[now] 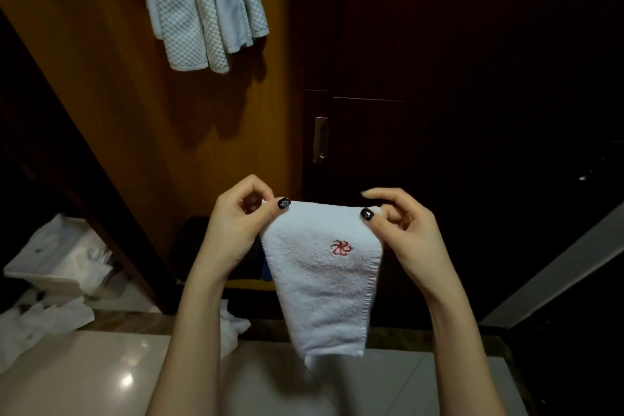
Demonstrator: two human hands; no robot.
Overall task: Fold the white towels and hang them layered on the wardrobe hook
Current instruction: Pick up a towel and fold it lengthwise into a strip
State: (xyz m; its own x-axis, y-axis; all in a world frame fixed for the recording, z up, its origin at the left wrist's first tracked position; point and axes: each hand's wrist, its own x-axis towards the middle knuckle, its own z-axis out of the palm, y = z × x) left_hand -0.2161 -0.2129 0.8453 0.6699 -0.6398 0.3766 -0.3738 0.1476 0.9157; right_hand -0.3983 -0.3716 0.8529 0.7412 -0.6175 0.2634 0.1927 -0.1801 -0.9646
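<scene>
Both your hands pinch the folded white hand towel (324, 277) by its top corners, left hand (236, 226) and right hand (405, 230), below waffle-weave towels (202, 3) hanging on the wardrobe panel (101, 61).

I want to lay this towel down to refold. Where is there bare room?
The glossy pale surface is bare between the crumpled white heap and the left forearm, and under the towel. The far left is crowded with that heap.

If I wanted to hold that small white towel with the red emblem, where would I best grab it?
By its two top corners, one from each side. The towel hangs limp from its straight top edge, so pinching each corner, as the left hand and right hand do, likely keeps it flat.
</scene>
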